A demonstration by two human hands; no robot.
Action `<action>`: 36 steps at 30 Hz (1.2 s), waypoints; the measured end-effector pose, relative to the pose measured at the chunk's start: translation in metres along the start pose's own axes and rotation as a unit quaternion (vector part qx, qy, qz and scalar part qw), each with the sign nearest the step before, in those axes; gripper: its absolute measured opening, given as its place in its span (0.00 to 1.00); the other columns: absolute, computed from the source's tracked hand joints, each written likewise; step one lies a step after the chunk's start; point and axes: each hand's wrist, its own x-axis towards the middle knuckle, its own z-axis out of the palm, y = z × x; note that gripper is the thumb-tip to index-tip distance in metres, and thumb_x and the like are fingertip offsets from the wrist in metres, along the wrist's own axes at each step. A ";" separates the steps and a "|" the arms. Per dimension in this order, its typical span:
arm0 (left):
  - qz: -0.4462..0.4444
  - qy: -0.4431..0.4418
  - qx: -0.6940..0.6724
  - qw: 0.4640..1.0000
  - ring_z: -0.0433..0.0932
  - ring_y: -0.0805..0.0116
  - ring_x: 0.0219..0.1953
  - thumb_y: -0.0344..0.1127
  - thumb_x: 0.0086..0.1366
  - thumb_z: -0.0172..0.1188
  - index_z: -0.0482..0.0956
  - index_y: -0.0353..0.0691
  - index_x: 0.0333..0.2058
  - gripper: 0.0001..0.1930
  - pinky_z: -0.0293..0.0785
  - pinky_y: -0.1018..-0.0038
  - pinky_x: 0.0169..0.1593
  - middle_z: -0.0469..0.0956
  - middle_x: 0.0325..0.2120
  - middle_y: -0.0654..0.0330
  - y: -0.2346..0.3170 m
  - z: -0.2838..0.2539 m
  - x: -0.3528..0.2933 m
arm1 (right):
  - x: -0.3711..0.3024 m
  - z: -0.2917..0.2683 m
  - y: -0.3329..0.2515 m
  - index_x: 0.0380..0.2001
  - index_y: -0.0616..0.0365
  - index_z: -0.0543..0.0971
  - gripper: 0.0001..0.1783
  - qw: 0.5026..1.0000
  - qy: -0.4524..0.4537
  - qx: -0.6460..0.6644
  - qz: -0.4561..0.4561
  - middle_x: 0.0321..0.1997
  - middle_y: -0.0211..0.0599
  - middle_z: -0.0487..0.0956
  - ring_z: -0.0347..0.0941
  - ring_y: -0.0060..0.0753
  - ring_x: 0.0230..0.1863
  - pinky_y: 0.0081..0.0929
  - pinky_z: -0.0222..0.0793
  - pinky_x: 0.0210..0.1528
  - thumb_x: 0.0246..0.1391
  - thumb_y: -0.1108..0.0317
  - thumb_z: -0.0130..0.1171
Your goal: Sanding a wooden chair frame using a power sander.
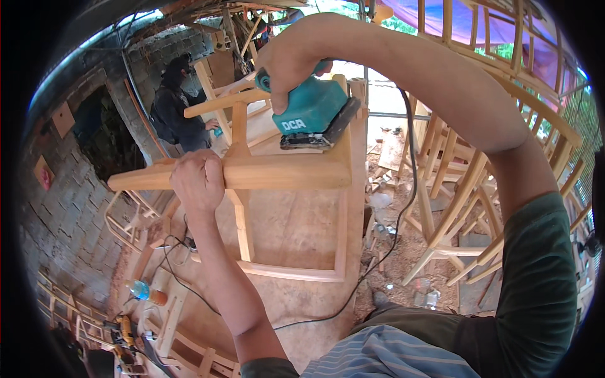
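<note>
My right hand (291, 66) grips a teal power sander (313, 108) from above, its dark base resting against the corner of a pale wooden chair frame (287, 172). Part of that hand's fingers is hidden behind the tool. My left hand (198, 178) is wrapped round the thick rail of the same frame, left of the sander. The frame stands on a plywood worktop (290, 220), and its legs and lower rail show below the rail that I hold.
A black cord (413, 157) hangs at the right and runs across the worktop. Wooden chair frames (466, 208) are stacked on the right. A person in dark clothes (179, 107) works at the far left. A bottle (148, 293) and a yellow drill (126, 331) lie lower left.
</note>
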 end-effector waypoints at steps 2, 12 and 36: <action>0.020 0.002 0.002 1.000 0.80 0.46 0.30 0.41 0.59 0.50 0.82 0.39 0.21 0.17 0.75 0.57 0.37 0.81 0.22 0.51 0.001 -0.001 0.001 | 0.004 -0.001 -0.010 0.55 0.55 0.75 0.37 0.999 -0.032 -0.019 0.001 0.43 0.40 0.80 0.79 0.42 0.39 0.42 0.80 0.32 0.45 0.48 0.73; 0.040 0.085 -0.006 0.996 0.77 0.45 0.24 0.40 0.56 0.52 0.77 0.38 0.14 0.16 0.75 0.56 0.35 0.77 0.17 0.47 0.009 0.002 -0.001 | -0.062 -0.008 0.016 0.62 0.56 0.72 0.44 0.997 0.050 -0.045 -0.038 0.42 0.40 0.82 0.77 0.37 0.42 0.33 0.75 0.43 0.45 0.46 0.75; 0.047 0.098 -0.031 0.994 0.75 0.45 0.27 0.39 0.57 0.52 0.75 0.37 0.16 0.16 0.72 0.55 0.37 0.75 0.18 0.47 0.000 0.011 -0.006 | -0.060 0.008 0.009 0.65 0.68 0.68 0.56 0.989 0.102 0.030 0.099 0.55 0.56 0.79 0.77 0.50 0.57 0.37 0.71 0.60 0.44 0.37 0.71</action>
